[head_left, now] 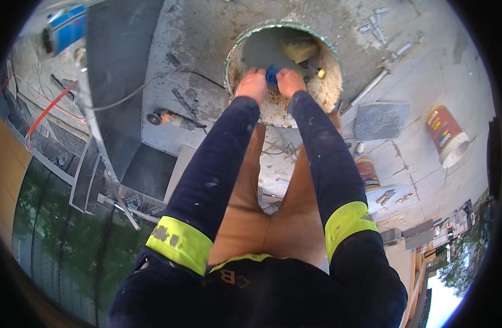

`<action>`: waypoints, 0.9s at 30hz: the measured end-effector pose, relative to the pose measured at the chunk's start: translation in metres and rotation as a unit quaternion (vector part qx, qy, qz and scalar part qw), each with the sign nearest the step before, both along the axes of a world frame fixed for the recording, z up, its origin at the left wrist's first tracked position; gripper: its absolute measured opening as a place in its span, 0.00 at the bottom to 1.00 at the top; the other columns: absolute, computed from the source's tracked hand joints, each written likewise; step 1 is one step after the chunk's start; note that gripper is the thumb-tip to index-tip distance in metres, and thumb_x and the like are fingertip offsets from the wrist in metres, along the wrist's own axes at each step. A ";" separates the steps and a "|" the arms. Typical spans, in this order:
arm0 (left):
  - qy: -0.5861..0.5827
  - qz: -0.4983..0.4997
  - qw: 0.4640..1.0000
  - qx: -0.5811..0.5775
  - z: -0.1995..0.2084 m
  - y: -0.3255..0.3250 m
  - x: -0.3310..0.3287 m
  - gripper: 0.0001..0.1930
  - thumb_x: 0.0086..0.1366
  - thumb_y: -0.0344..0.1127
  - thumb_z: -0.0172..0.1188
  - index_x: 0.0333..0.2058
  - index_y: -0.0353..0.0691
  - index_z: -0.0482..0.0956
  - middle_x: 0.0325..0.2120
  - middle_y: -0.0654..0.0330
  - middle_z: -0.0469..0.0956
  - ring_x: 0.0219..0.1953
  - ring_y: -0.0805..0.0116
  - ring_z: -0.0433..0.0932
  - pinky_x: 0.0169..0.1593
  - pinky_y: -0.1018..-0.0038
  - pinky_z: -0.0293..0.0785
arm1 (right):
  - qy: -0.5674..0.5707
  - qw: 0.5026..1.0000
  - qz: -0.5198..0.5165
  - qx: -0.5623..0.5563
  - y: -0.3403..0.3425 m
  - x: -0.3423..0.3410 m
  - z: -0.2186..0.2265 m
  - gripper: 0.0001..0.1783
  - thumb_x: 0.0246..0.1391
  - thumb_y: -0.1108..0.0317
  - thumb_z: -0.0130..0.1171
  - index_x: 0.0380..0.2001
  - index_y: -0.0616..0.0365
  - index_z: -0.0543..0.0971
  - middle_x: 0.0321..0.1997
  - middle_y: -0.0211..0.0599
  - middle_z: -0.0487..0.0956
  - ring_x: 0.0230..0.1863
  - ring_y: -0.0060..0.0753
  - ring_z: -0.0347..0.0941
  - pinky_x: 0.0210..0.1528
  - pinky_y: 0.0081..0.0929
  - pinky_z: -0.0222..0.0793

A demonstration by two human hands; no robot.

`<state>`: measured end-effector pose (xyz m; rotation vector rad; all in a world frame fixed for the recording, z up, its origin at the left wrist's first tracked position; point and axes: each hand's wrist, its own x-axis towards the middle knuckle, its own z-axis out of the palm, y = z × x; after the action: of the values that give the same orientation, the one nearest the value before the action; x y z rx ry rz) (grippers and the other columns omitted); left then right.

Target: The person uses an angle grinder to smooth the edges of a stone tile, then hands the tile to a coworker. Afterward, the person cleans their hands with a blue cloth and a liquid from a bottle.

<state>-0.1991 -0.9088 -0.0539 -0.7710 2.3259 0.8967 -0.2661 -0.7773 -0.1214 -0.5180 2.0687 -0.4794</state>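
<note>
Both my arms reach forward over a round drum (339,82) with a green, worn rim and crusted walls, part filled with greyish water. Between my hands, above the water, is a small crumpled blue thing (272,74) that looks like a cloth. My left hand (252,85) is closed at its left side, and my right hand (290,82) is closed at its right side. My fingertips are partly hidden behind the knuckles. Beyond them in the drum lies a yellowish sponge (299,50). A dark tool with a yellow end (321,72) rests to its right.
An angle grinder (174,119) lies on the dusty floor to the left, its cable close by. On the right are a grey tile (381,121), a red-brown bucket on its side (446,134) and another bucket (367,173). A dark upright panel (117,71) stands left.
</note>
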 end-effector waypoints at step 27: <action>-0.175 -0.251 0.952 -0.015 -0.086 -0.013 -0.023 0.17 0.56 0.34 0.49 0.44 0.40 0.76 0.42 0.44 0.76 0.47 0.48 0.75 0.53 0.60 0.70 | 0.051 0.994 -0.081 -0.052 -0.080 -0.053 -0.062 0.24 0.57 0.49 0.44 0.33 0.58 0.80 0.35 0.53 0.79 0.40 0.57 0.74 0.43 0.44 0.70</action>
<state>-0.2225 -0.9221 -0.1404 -0.2873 2.0719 0.4546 -0.3188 -0.8569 -0.1836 -0.4458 2.2029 -0.6701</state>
